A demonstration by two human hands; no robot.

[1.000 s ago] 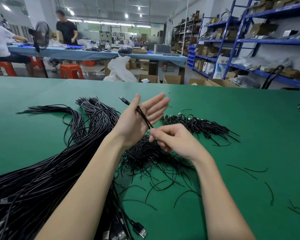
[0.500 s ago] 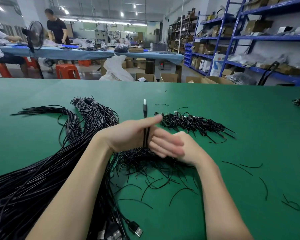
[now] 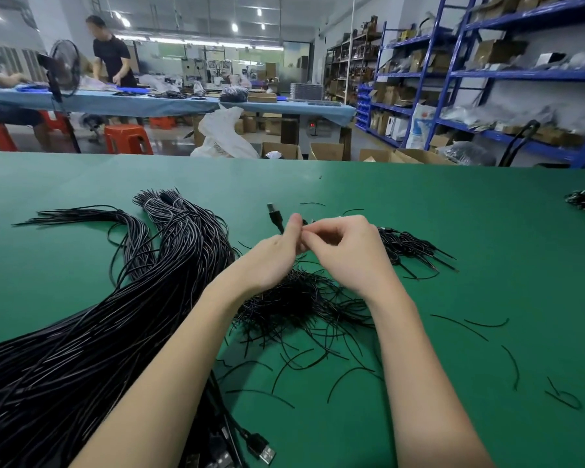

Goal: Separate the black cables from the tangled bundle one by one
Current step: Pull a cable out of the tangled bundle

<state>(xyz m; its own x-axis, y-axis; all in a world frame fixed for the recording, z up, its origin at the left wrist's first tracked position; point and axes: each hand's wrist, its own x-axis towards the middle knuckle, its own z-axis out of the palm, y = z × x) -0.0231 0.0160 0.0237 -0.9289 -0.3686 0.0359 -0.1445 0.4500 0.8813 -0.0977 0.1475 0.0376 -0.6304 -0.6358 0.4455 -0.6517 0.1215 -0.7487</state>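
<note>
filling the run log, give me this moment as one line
left hand: pinches cable end | right hand: fingers curled at same cable | bundle: on green table, left

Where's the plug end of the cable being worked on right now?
In the head view the plug sticks up just left of centre, above the left hand that pinches its cable, with the right hand close beside.

Both hands meet above the middle of the table (image 3: 453,231), left hand (image 3: 271,261) touching right hand (image 3: 345,251), a cable plug (image 3: 275,216) poking up just behind the left. Under the wrists lies a heap of short ties (image 3: 298,302). The long cable bundle (image 3: 98,325) runs off left and near. Behind-right of the hands sits a smaller pile (image 3: 412,248); loose ties (image 3: 487,324) lie scattered right.
</note>
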